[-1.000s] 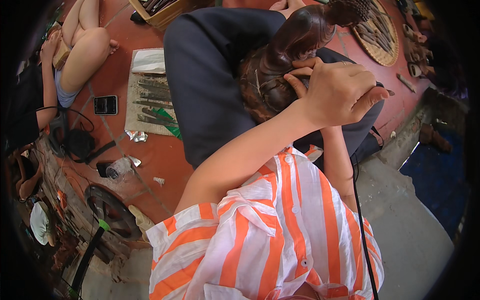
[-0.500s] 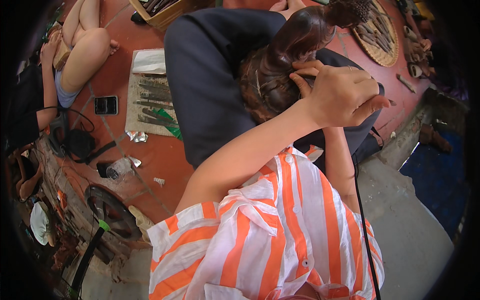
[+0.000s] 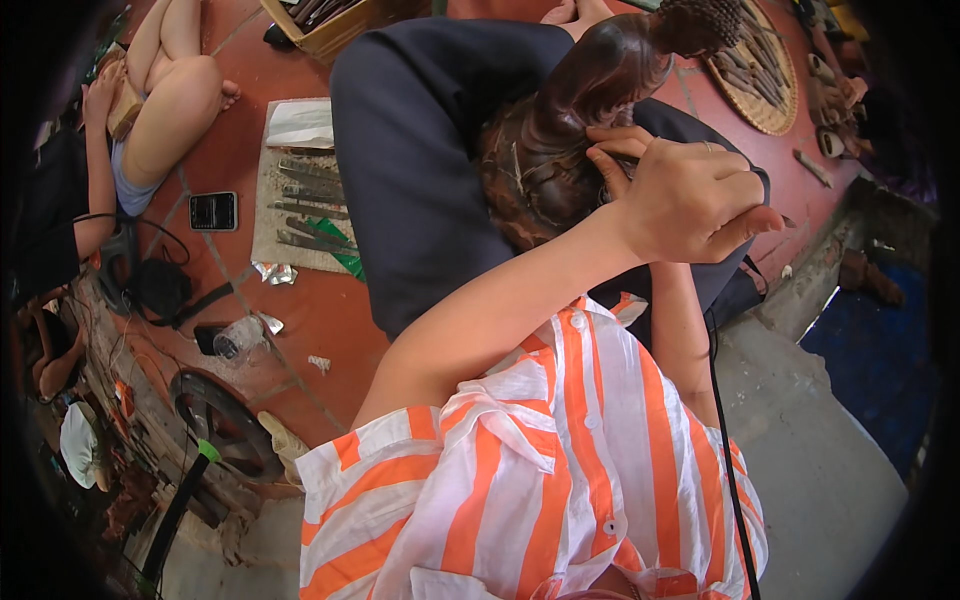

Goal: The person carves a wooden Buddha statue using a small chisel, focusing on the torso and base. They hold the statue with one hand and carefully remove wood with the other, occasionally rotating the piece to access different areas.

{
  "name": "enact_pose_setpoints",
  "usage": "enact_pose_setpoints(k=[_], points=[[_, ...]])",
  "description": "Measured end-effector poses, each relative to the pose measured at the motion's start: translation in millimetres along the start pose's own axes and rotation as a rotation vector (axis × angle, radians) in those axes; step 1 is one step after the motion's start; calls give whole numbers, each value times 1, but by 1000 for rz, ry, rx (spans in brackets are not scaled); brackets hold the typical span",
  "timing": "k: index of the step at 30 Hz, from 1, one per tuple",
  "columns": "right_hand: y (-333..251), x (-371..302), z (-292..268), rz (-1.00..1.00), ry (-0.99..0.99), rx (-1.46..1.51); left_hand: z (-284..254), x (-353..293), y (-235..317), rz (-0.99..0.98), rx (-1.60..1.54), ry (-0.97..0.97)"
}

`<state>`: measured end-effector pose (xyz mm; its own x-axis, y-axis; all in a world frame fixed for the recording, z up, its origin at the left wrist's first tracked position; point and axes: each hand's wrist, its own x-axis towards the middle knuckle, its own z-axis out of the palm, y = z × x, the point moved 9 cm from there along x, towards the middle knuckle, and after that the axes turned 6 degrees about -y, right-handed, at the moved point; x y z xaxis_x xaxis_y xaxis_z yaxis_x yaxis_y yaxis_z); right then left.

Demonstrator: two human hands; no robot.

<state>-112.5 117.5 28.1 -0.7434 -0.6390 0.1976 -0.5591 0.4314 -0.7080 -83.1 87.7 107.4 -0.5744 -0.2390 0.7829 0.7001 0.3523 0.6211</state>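
Observation:
A dark brown carved wooden statue [image 3: 545, 150] with a knobbly-haired head lies tilted between my legs. Over its right side my left hand [image 3: 690, 195] is closed in a fist, knuckles up and thumb to the right. A small dark tip shows just past that thumb; what the fist grips is mostly hidden. From beneath it, the fingers of my right hand [image 3: 612, 158] reach out, bent together against the statue's side. Something dark and thin lies between them, too covered to name. The rest of my right hand is behind the left.
Left of my leg, several flat metal tools [image 3: 312, 185] lie on a pale mat [image 3: 268, 235] beside a phone [image 3: 213, 211]. A round woven basket [image 3: 790, 115] of tools is at far right, a box [image 3: 325, 40] at top. Another person [image 3: 190, 95] sits at left.
My left fist has shifted slightly right and down. The fingers of my right hand stay against the statue, which has barely moved.

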Motion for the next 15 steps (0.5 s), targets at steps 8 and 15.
enact_pose_setpoints(k=[8, 15], points=[[-8, 0, 2, 33, -54, -114, -3, 3, -9, -83, 29, -46], [0, -3, 0, -10, 38, 27, 1, 1, -3, -43, -33, -33]])
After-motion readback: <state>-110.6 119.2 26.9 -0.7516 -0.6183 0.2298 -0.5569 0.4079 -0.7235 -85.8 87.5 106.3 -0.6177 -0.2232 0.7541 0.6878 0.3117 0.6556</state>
